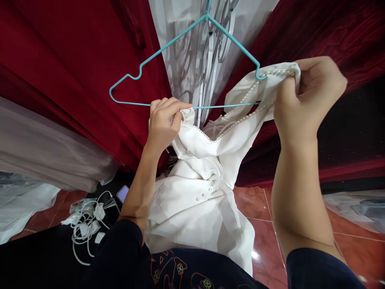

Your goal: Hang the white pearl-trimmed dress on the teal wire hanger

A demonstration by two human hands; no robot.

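Note:
A white dress [195,192] with pearl beading along its neckline hangs in front of me, its skirt falling toward my lap. My right hand [313,92] pinches one shoulder strap of it, which is looped over the right arm of a light blue hanger [177,39]. The hanger's left arm is bare. Just under the hanger's bottom bar, my left hand [165,120] is closed on the other side of the dress's beaded top edge. A few round buttons show near the waist.
Dark red curtains [75,60] hang on both sides, with white ornate metalwork [207,60] between them. White cables [86,230] and a phone [122,193] lie on a black surface at lower left. The floor has red tiles [258,233].

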